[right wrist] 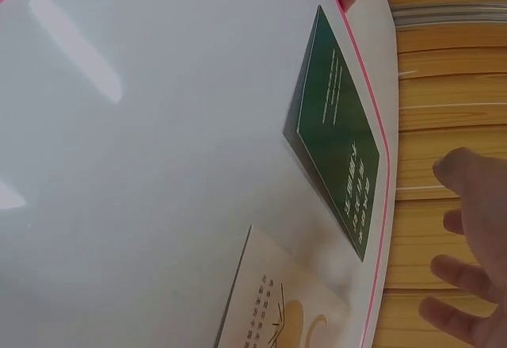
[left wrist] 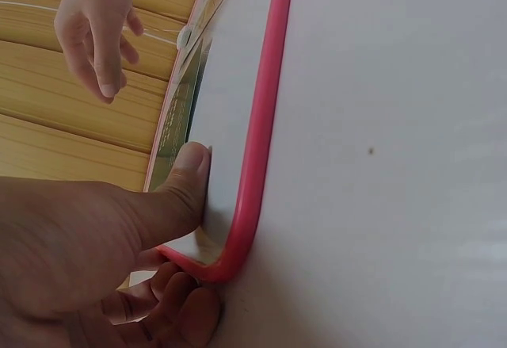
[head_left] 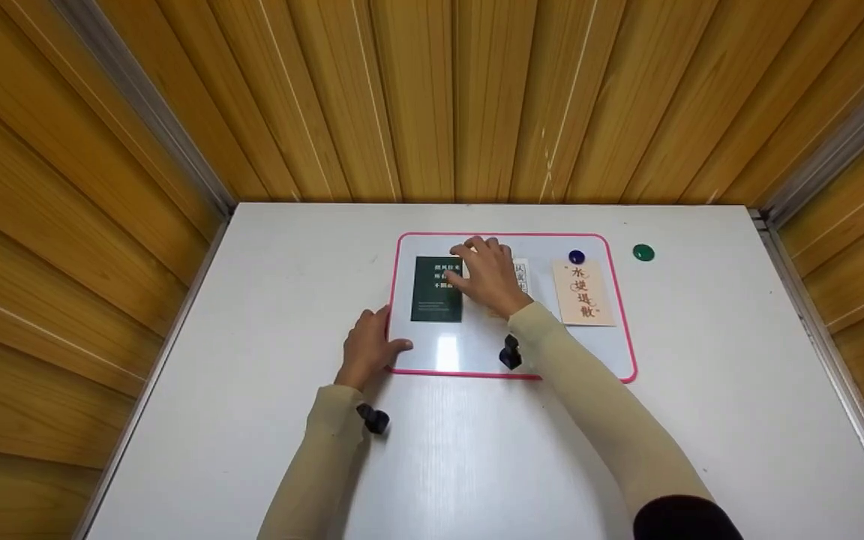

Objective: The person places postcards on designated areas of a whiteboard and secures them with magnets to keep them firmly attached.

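Observation:
A whiteboard with a pink rim (head_left: 469,373) lies on the white table. My left hand (head_left: 368,349) grips its near left corner, the thumb on the board's face and the fingers curled at the rim, as the left wrist view shows. Above the board, my right hand (head_left: 490,274) hovers with spread fingers and holds nothing. A dark green card (head_left: 432,304) lies at the left; its near edge stands off the board in the right wrist view. The middle card (right wrist: 273,304) is partly hidden by the right hand in the head view. A peach card (head_left: 586,300) lies at the right, a dark blue round magnet (head_left: 577,257) at its top.
A green round magnet (head_left: 643,253) lies on the table (head_left: 702,360), right of the board. In the left wrist view, a pale round piece (left wrist: 184,37) shows near the board's far edge. Wood-patterned walls (head_left: 432,105) stand behind the table and at both sides.

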`<state>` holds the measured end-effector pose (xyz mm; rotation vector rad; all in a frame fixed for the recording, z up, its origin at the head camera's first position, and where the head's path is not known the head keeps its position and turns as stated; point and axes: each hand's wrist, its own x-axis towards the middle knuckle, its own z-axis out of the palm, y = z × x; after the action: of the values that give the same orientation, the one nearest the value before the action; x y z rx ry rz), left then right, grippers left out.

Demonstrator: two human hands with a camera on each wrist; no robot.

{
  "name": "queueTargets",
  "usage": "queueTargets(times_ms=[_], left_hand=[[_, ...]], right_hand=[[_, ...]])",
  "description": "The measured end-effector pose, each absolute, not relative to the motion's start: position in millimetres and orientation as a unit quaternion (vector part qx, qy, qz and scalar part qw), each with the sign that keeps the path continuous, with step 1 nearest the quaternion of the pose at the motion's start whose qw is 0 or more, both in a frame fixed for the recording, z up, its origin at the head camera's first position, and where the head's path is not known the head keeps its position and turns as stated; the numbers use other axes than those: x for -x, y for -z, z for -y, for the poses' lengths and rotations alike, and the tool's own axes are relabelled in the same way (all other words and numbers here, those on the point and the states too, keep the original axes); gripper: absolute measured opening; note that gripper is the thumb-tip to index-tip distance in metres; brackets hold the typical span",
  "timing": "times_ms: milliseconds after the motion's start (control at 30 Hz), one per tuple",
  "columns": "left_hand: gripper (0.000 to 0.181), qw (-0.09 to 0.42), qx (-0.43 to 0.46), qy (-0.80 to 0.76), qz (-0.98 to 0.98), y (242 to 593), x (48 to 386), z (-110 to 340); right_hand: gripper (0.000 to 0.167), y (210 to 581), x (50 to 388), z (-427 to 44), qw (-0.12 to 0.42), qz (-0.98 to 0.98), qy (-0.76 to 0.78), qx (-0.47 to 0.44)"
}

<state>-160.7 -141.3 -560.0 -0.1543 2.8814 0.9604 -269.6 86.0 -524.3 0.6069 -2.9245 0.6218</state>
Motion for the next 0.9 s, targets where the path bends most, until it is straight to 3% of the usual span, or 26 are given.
queueTargets(times_ms=[333, 700, 900], left_hand=[[0.081, 0.049, 0.051, -0.312, -0.948, 559, 159, 141], [0.080, 0.042, 0.051, -0.315, -0.947, 560, 159, 141], [0.078, 0.044, 0.052, -0.323, -0.944, 562, 160, 141]], right_hand=[[0.046, 526, 275, -97, 0.042, 0.947, -0.233, -0.219], [0.061, 528, 287, -125, 0.103, 0.934, -0.232, -0.251], [0.065, 526, 294, -147, 0.097, 0.943, -0.207, -0.242]])
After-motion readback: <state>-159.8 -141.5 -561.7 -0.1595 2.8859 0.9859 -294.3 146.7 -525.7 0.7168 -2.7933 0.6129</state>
